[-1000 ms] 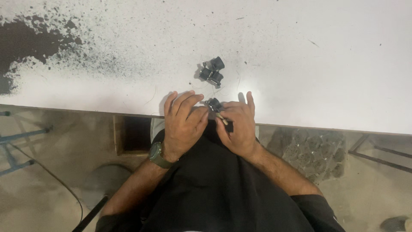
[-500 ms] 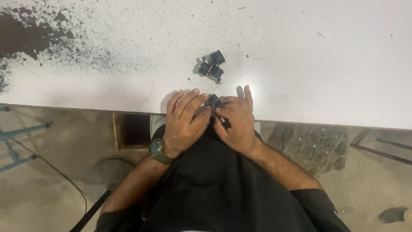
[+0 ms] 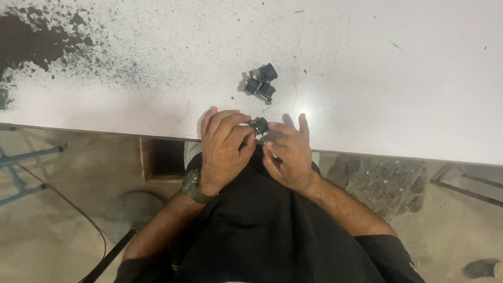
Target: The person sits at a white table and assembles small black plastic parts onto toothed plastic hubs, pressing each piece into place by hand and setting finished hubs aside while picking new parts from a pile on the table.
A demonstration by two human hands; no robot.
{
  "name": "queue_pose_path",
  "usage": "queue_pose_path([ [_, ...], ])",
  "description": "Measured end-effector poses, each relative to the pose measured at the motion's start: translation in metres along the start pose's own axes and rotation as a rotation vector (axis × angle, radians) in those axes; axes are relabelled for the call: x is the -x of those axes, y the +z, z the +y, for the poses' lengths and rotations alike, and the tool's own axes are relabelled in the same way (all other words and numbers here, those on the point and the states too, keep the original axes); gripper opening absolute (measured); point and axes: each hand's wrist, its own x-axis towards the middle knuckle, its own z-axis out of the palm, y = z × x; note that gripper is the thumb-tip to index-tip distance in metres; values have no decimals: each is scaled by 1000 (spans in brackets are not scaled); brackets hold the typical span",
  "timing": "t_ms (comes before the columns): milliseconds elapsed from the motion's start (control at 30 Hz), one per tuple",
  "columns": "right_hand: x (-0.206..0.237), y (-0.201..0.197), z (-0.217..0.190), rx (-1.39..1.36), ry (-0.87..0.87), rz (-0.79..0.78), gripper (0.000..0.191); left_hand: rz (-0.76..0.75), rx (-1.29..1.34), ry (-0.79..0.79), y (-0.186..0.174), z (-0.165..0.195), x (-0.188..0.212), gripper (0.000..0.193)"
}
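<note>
- Black, small, roundish plastic part (image 3: pixel 259 124) sits near the middle of the frame, right at the near edge of the white speckled tabletop (image 3: pixel 367 78), pinched between both hands.
- Left hand (image 3: pixel 225 149) has its fingertips curled tight onto the part; green wristwatch (image 3: pixel 195 187) on that wrist.
- Right hand (image 3: pixel 288 154) grips it from the other side, fingers half spread.
- A little cluster of similar black parts (image 3: pixel 261 83) lies just above, apart from the hands.
- Dark powdery smudge (image 3: pixel 31 42) in the upper left.

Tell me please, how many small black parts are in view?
4, it seems: three clustered black parts on the white table, and one black part held between the left hand and right hand. Fingers may hide more.
</note>
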Motion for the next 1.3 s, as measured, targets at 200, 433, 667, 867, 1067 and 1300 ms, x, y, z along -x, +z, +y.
queue_pose_path([
  [200, 2, 4, 1, 25, 6, -7, 30, -19, 23, -4, -1, -2, -1, 14],
  [433, -5, 6, -6, 85, 66, -20, 26, -52, 39, -9, -4, -1, -2, 12],
  [667, -15, -22, -10, 143, 75, -6, 29, -29, 55, -57, -18, 0, -12, 5],
  [867, -26, -20, -11, 251, 278, -126, 42, -150, 95, -88, -16, 3, -31, 7],
  [1067, -21, -16, -6, 267, 204, -135, 39, -206, 235, -95, -21, 2, -35, 8],
  [1300, -13, -17, -1, 258, 217, -123, 35, -53, 108, 134, -20, -1, -18, 15],
])
